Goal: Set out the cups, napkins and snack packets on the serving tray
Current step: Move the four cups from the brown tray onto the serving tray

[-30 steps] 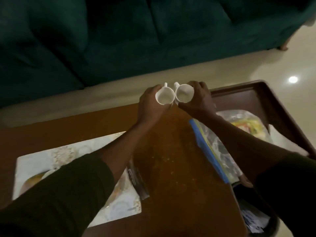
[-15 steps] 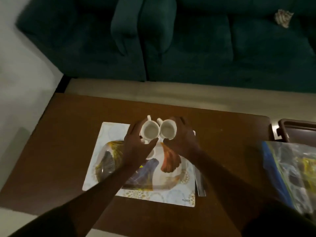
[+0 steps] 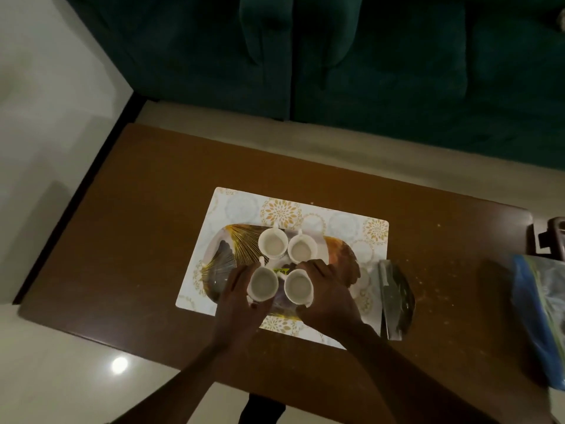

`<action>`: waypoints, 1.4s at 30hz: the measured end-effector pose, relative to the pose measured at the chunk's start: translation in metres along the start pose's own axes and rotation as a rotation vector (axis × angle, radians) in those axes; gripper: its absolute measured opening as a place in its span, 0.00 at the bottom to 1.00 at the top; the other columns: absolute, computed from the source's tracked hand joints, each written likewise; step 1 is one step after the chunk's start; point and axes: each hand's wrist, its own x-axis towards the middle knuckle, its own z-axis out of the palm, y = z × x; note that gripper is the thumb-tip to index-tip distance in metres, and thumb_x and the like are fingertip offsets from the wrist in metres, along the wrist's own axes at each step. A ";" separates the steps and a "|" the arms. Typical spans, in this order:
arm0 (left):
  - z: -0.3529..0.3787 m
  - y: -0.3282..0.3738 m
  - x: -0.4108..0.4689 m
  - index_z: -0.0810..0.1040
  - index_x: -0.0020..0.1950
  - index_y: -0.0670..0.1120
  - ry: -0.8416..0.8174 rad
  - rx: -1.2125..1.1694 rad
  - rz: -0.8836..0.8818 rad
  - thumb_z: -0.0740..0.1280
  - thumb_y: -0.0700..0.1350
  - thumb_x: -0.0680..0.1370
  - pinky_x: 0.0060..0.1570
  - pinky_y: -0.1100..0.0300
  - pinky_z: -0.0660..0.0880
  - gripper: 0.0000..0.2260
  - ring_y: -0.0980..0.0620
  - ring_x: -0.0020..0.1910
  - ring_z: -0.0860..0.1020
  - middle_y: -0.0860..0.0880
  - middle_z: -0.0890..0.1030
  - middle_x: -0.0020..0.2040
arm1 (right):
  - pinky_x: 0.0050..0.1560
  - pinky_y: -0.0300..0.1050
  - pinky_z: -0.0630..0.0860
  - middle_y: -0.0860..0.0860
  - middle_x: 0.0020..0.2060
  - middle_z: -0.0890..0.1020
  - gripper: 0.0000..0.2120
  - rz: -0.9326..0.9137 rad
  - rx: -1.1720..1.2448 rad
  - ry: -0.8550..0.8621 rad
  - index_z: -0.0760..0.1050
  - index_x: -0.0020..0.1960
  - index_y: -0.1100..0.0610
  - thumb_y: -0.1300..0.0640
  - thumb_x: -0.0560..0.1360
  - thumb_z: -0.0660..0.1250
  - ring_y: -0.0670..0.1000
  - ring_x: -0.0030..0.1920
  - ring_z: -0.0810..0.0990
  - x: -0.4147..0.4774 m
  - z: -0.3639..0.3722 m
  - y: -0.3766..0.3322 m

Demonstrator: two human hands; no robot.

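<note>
An oval patterned serving tray lies on a white floral placemat on the brown table. Two white cups stand at the tray's far side: one at the left, one at the right. My left hand wraps a third white cup at the tray's near side. My right hand grips a fourth white cup beside it. Both held cups are upright, low over the tray; whether they touch it I cannot tell. A dark snack packet lies right of the mat.
A clear plastic bag with a blue strip sits at the table's right end. A dark wooden piece shows beyond the right edge. A green sofa stands behind the table. Pale floor lies to the left.
Both hands carried a cup each from the right end of the table to the tray and lowered them at its near side. Two other cups now show on the tray.
</note>
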 end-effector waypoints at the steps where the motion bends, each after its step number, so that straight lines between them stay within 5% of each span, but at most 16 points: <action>1: 0.000 -0.004 -0.001 0.75 0.63 0.46 -0.015 -0.006 -0.007 0.79 0.48 0.64 0.51 0.71 0.68 0.30 0.57 0.55 0.73 0.45 0.81 0.56 | 0.44 0.45 0.76 0.44 0.56 0.74 0.30 -0.004 -0.015 -0.010 0.68 0.62 0.48 0.51 0.60 0.70 0.49 0.54 0.72 -0.001 0.004 0.001; 3: 0.005 -0.007 0.000 0.74 0.63 0.47 -0.018 -0.016 -0.009 0.77 0.50 0.65 0.51 0.76 0.65 0.28 0.57 0.54 0.74 0.46 0.81 0.56 | 0.42 0.44 0.76 0.43 0.56 0.74 0.30 -0.007 -0.041 -0.025 0.68 0.61 0.48 0.53 0.60 0.71 0.49 0.54 0.72 -0.004 0.008 0.005; 9: 0.016 -0.021 0.002 0.73 0.67 0.47 -0.085 -0.081 -0.073 0.77 0.51 0.66 0.48 0.62 0.74 0.31 0.53 0.56 0.75 0.46 0.77 0.61 | 0.41 0.38 0.73 0.45 0.63 0.72 0.33 -0.006 -0.104 -0.043 0.69 0.64 0.49 0.60 0.60 0.72 0.51 0.59 0.71 -0.008 0.021 0.011; 13: 0.013 -0.029 -0.004 0.64 0.74 0.52 -0.198 -0.044 -0.050 0.76 0.54 0.67 0.54 0.56 0.76 0.39 0.51 0.67 0.69 0.45 0.67 0.72 | 0.50 0.51 0.79 0.54 0.68 0.70 0.36 0.016 -0.117 0.050 0.69 0.69 0.55 0.70 0.62 0.68 0.58 0.65 0.69 -0.013 0.017 0.006; 17: -0.005 -0.033 0.003 0.58 0.77 0.55 -0.287 0.210 0.261 0.73 0.48 0.70 0.62 0.56 0.64 0.39 0.49 0.75 0.59 0.47 0.60 0.78 | 0.52 0.57 0.80 0.62 0.63 0.72 0.32 0.228 0.037 0.281 0.69 0.66 0.66 0.66 0.64 0.74 0.61 0.62 0.73 -0.029 0.024 -0.007; 21: -0.014 -0.036 0.018 0.63 0.76 0.50 -0.449 0.356 0.504 0.61 0.36 0.71 0.73 0.43 0.56 0.33 0.42 0.78 0.56 0.48 0.62 0.77 | 0.54 0.55 0.78 0.62 0.64 0.71 0.45 0.492 0.220 0.246 0.65 0.68 0.63 0.50 0.59 0.81 0.60 0.61 0.74 -0.035 0.040 -0.023; 23: -0.016 -0.037 0.022 0.69 0.73 0.49 -0.410 0.469 0.531 0.69 0.35 0.67 0.68 0.43 0.66 0.34 0.41 0.72 0.68 0.47 0.73 0.71 | 0.49 0.49 0.76 0.61 0.59 0.75 0.38 0.483 0.257 0.281 0.69 0.65 0.64 0.55 0.60 0.81 0.60 0.57 0.77 -0.030 0.044 -0.024; 25: -0.018 -0.036 0.021 0.73 0.70 0.47 -0.354 0.493 0.372 0.77 0.42 0.64 0.62 0.44 0.73 0.34 0.40 0.65 0.75 0.46 0.78 0.63 | 0.50 0.47 0.74 0.58 0.57 0.78 0.31 0.429 0.292 0.321 0.72 0.63 0.62 0.61 0.63 0.79 0.58 0.56 0.77 -0.023 0.042 -0.024; 27: -0.018 -0.031 0.017 0.68 0.72 0.46 -0.379 0.375 0.131 0.76 0.52 0.67 0.64 0.44 0.71 0.36 0.41 0.67 0.72 0.45 0.76 0.64 | 0.56 0.50 0.77 0.55 0.59 0.79 0.30 0.396 0.311 0.330 0.72 0.66 0.59 0.66 0.66 0.75 0.53 0.59 0.76 -0.021 0.038 -0.024; 30: -0.011 -0.030 0.008 0.67 0.71 0.46 -0.357 0.147 -0.099 0.77 0.50 0.67 0.65 0.44 0.68 0.36 0.43 0.65 0.73 0.44 0.76 0.63 | 0.56 0.52 0.79 0.57 0.58 0.79 0.33 0.421 0.308 0.425 0.70 0.66 0.61 0.67 0.63 0.76 0.50 0.56 0.76 -0.026 0.038 -0.027; 33: -0.002 -0.023 0.003 0.70 0.67 0.47 -0.316 0.021 -0.163 0.76 0.48 0.69 0.61 0.52 0.70 0.29 0.48 0.59 0.79 0.47 0.81 0.59 | 0.52 0.55 0.79 0.60 0.57 0.77 0.39 0.534 0.366 0.382 0.68 0.66 0.64 0.59 0.60 0.81 0.57 0.55 0.78 -0.027 0.043 -0.033; 36: 0.006 -0.016 0.002 0.73 0.65 0.48 -0.294 -0.085 -0.223 0.76 0.48 0.69 0.46 0.68 0.70 0.26 0.54 0.51 0.78 0.49 0.82 0.56 | 0.52 0.55 0.80 0.60 0.55 0.79 0.35 0.520 0.367 0.372 0.70 0.63 0.64 0.61 0.61 0.80 0.58 0.54 0.79 -0.024 0.050 -0.034; 42: 0.014 -0.011 0.007 0.74 0.64 0.49 -0.229 -0.110 -0.207 0.76 0.49 0.69 0.45 0.65 0.69 0.25 0.55 0.50 0.79 0.50 0.83 0.54 | 0.54 0.56 0.80 0.58 0.57 0.80 0.32 0.454 0.339 0.394 0.69 0.67 0.62 0.64 0.65 0.76 0.57 0.56 0.80 -0.019 0.050 -0.035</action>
